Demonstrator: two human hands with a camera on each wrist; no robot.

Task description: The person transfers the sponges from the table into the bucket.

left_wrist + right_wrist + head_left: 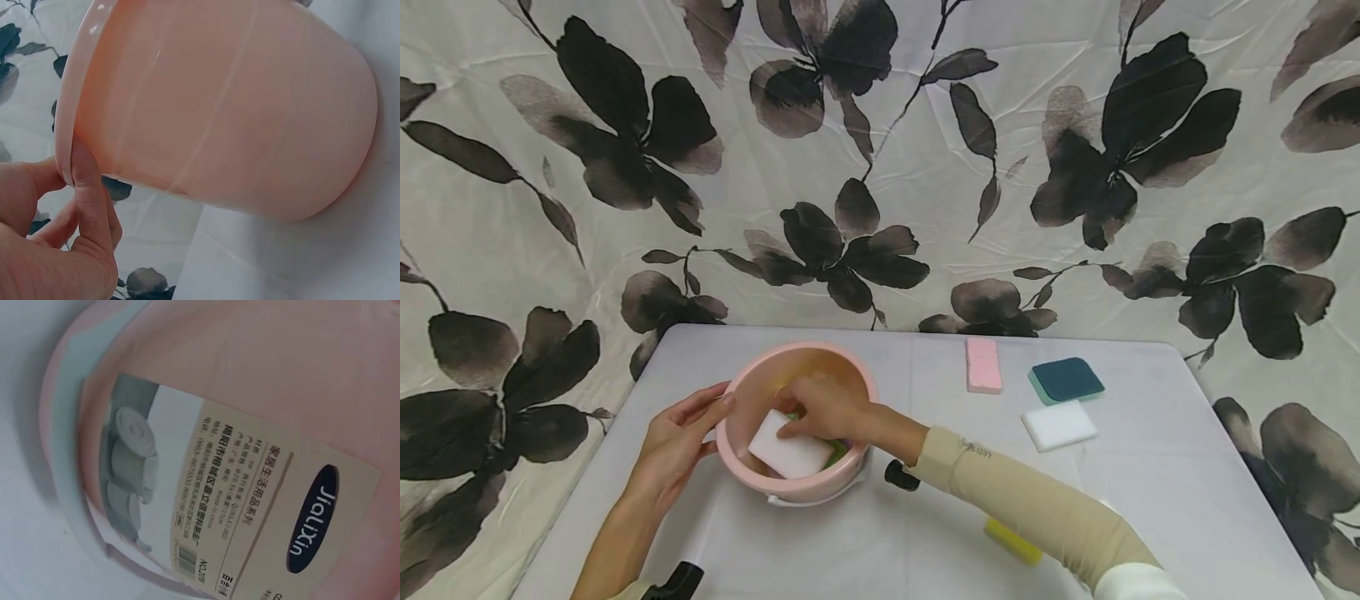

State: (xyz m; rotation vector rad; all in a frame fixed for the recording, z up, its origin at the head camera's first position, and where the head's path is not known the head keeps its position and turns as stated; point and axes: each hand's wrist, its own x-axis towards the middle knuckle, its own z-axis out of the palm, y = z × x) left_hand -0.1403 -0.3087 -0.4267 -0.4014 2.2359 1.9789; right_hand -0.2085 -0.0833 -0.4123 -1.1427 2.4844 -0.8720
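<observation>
from the head view we saw a pink bowl (752,392) near the left front of the white worktop (1150,500), tilted toward us. our left hand (677,446) pinched the bowl's left rim, thumb at the edge, so that grip was grasping the bowl. our right hand (823,408) reached inside the bowl, fingers curled on a white sponge (786,456) that leaned against the near wall; that grip was grasping the sponge. a bit of green sponge (837,452) showed under it. a white ring (850,487) lay under the bowl's base. further right on the worktop lay a pink sponge (982,365), a teal sponge (1066,379) and a white pad (1058,425), well apart from the bowl. a yellow sponge (1012,542) lay just beside our right sleeve (1037,508).

from the left wrist view we saw the bowl's (237,112) outer wall filling the frame, with our left fingers (87,187) and thumb pinching its rim.

from the right wrist view we saw only the bowl's (262,356) pink wall and a printed label (250,506) on it; the right hand itself did not show there.
</observation>
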